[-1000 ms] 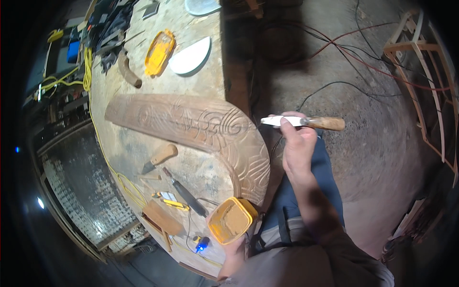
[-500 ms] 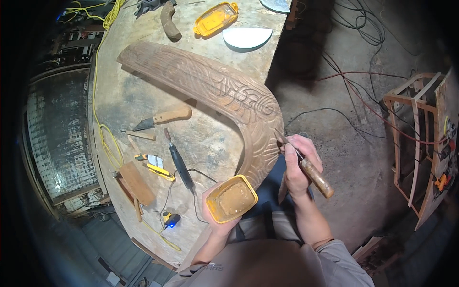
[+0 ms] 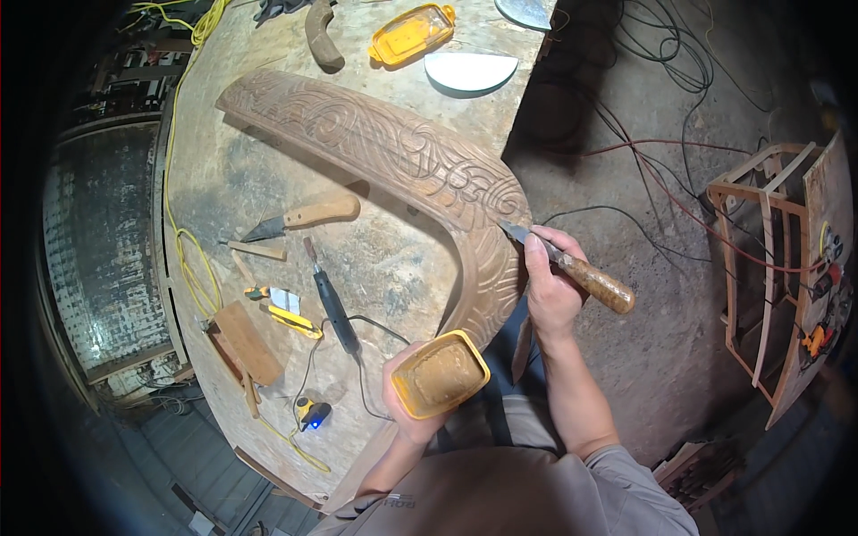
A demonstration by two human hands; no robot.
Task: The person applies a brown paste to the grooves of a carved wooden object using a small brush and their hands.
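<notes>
My left hand is wrapped around a yellow plastic tub with brown paste inside, held tilted at the table's near edge. In my right hand is a putty knife with a worn wooden handle. Its grey blade tip meets the carved face of a curved wooden piece, near the outer bend. Swirling relief runs along this piece, one long arm stretching to the far left and the other curving down toward the tub. The knife's blade covers a bit of the carving.
The worktable holds a wooden-handled trowel, a black rotary tool with a cord, a yellow utility knife, and a wooden plane. Beyond lie a yellow lid and a white half-disc. A wooden frame stands right.
My right hand has turned the putty knife flatter, its tip now further onto the carving and its handle swung outward right. My left hand still holds the tub. The whole view shifted slightly.
</notes>
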